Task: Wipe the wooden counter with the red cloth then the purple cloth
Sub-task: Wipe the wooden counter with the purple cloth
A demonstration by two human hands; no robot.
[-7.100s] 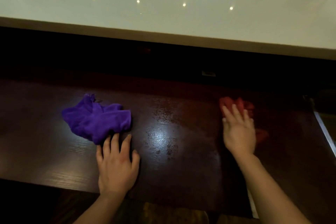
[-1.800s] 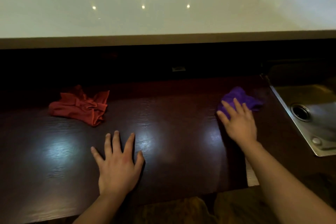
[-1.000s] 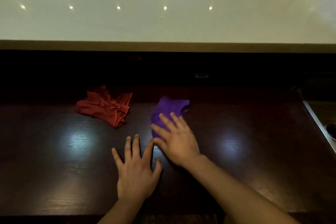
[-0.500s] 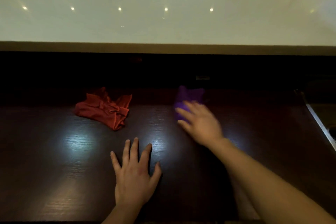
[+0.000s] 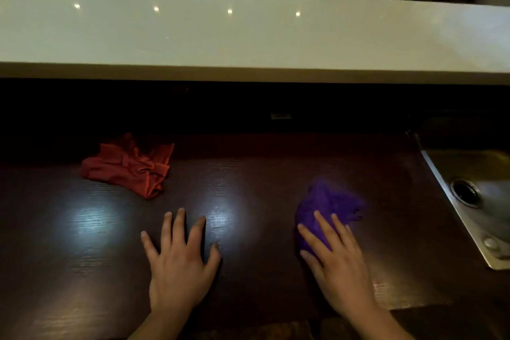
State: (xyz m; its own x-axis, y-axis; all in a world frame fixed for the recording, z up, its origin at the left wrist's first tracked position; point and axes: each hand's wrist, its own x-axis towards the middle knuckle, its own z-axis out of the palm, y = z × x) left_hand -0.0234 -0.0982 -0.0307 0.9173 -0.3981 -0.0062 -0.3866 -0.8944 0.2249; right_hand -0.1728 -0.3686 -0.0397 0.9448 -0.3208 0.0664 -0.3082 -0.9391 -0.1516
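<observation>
The dark wooden counter [image 5: 248, 243] stretches across the view. A crumpled red cloth [image 5: 128, 165] lies on it at the back left, with no hand on it. My left hand [image 5: 179, 265] rests flat on the bare wood, fingers spread, holding nothing. To the right, the purple cloth [image 5: 328, 204] is bunched on the counter, and my right hand [image 5: 336, 262] presses down on its near part with fingers laid over it. The cloth's near edge is hidden under that hand.
A steel sink [image 5: 474, 196] with a round drain is set into the counter at the right edge. A raised white bar top [image 5: 248, 36] runs along the back, above a dark recess. Chairs and a table stand beyond it.
My right hand has slid the purple cloth from the back middle of the counter toward the right and nearer to me. The red cloth and my left hand have stayed put.
</observation>
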